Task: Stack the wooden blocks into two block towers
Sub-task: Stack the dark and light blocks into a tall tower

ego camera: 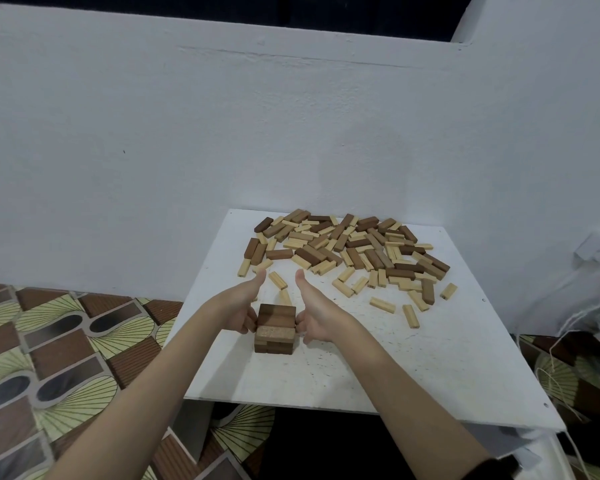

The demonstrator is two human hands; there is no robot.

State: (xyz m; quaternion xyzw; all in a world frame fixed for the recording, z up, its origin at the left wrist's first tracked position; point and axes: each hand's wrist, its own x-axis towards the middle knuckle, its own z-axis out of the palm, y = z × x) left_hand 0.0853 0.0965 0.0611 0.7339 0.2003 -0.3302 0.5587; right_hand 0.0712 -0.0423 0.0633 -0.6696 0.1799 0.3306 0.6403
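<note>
One short tower [275, 328] stands on the bench [378, 368], near side of the loose block pile [350, 251]. Left hand [240, 315] and right hand [315, 318] press its sides, thumbs up, fingers curled against it.

I cannot see the fingertips of my left hand [240, 315] or my right hand [315, 320]; the block tower [275, 329] hides them. The tower's far side is out of sight. Blocks deep in the loose pile [347, 251] overlap, so I cannot count them. My elbows run off the bottom edge.
</note>
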